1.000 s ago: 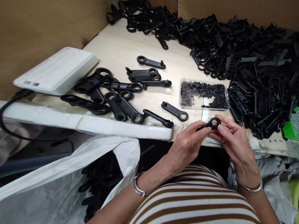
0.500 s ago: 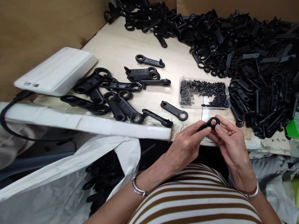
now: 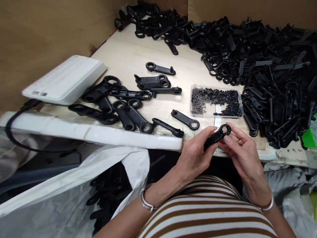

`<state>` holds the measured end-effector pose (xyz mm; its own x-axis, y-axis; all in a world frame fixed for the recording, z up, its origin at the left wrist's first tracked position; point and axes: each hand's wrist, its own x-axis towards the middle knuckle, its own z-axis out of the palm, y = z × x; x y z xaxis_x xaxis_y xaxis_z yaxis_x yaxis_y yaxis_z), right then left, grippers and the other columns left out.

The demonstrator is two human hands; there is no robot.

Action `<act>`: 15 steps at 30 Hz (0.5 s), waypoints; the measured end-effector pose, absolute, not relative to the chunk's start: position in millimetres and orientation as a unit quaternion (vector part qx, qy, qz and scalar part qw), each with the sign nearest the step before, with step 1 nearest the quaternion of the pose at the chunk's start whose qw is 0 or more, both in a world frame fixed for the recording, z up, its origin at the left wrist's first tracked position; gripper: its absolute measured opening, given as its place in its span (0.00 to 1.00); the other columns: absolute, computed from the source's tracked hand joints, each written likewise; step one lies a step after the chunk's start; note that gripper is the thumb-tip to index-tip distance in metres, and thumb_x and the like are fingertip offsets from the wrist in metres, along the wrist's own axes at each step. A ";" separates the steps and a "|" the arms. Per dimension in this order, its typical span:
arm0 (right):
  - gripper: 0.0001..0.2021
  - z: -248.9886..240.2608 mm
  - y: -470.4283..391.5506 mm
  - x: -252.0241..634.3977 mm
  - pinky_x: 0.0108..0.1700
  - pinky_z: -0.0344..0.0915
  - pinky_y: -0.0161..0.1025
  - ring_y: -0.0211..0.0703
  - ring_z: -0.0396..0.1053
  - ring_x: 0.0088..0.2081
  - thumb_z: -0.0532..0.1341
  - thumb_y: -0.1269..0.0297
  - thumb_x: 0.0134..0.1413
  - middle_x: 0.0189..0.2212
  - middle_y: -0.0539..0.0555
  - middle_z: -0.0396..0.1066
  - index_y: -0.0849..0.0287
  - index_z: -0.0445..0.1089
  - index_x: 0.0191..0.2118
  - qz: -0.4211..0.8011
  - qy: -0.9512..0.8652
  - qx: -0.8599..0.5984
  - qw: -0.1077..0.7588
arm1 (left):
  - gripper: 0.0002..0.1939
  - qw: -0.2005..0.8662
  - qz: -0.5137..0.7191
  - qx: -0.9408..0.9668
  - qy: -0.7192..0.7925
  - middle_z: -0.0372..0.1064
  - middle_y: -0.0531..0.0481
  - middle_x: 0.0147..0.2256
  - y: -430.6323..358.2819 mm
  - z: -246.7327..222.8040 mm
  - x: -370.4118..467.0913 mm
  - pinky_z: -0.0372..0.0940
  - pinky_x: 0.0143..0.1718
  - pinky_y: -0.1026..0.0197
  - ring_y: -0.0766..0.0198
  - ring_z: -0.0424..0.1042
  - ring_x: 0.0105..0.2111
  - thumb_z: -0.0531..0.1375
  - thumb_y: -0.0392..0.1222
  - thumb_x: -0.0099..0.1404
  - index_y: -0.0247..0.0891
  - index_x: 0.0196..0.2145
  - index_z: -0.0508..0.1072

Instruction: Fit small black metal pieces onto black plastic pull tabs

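Note:
Between my hands, over the table's front edge, is a black plastic crank arm [image 3: 216, 136] with a ring at its upper right end. My left hand [image 3: 196, 152] is closed around its shaft. The fingers of my right hand [image 3: 244, 150] pinch the ring end from the right; whether they also hold a small part is hidden. Just beyond, a clear plastic box [image 3: 216, 86] holds tiny springs [image 3: 197, 99] on its left side and small black pieces [image 3: 229, 102] on its right. A similar crank arm [image 3: 185, 119] lies left of the box.
Several loose black arms [image 3: 128, 112] lie at the left beside a white box-shaped device [image 3: 65, 79] with a black cable [image 3: 10, 129]. A large heap of black parts [image 3: 269, 66] covers the back and right. White padding [image 3: 99, 130] lines the front edge; below hangs a white bag [image 3: 74, 198].
The crank arm has turned in my hands, so more of its inner side and ring now show. My left hand has shifted slightly left. The view has tilted a little.

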<state>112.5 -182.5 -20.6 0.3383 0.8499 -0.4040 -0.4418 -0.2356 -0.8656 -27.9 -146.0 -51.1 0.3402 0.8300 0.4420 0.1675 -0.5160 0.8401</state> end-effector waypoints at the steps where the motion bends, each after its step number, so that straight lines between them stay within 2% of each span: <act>1: 0.25 -20.4 -181.5 111.3 0.43 0.76 0.42 0.42 0.77 0.37 0.74 0.65 0.38 0.37 0.51 0.79 0.55 0.74 0.47 0.539 -0.179 -0.572 0.592 | 0.19 0.343 0.463 0.745 0.337 0.76 0.50 0.41 -146.1 -50.0 -28.0 0.73 0.42 0.67 0.65 0.78 0.40 0.59 0.29 0.64 0.40 0.51 0.65; 7: 0.22 -21.3 -174.2 107.1 0.39 0.75 0.42 0.42 0.75 0.34 0.74 0.64 0.35 0.33 0.50 0.78 0.57 0.76 0.42 0.490 -0.210 -0.617 0.579 | 0.18 0.282 0.450 0.780 0.331 0.77 0.48 0.44 -147.5 -51.0 -26.5 0.73 0.43 0.65 0.62 0.78 0.42 0.57 0.29 0.65 0.40 0.52 0.66; 11: 0.14 -17.4 -173.7 107.1 0.40 0.74 0.39 0.38 0.73 0.35 0.69 0.64 0.44 0.32 0.42 0.77 0.48 0.75 0.41 0.502 -0.254 -0.616 0.552 | 0.19 0.280 0.449 0.780 0.333 0.77 0.48 0.44 -148.3 -54.1 -24.5 0.73 0.43 0.64 0.61 0.78 0.41 0.57 0.31 0.65 0.41 0.53 0.66; 15: 0.19 -8.5 -176.1 122.0 0.38 0.74 0.37 0.38 0.73 0.35 0.66 0.64 0.48 0.33 0.44 0.76 0.49 0.74 0.49 0.487 -0.304 -0.628 0.526 | 0.18 0.289 0.438 0.794 0.306 0.77 0.47 0.43 -144.8 -47.4 -33.6 0.73 0.41 0.65 0.62 0.79 0.39 0.57 0.35 0.68 0.40 0.55 0.65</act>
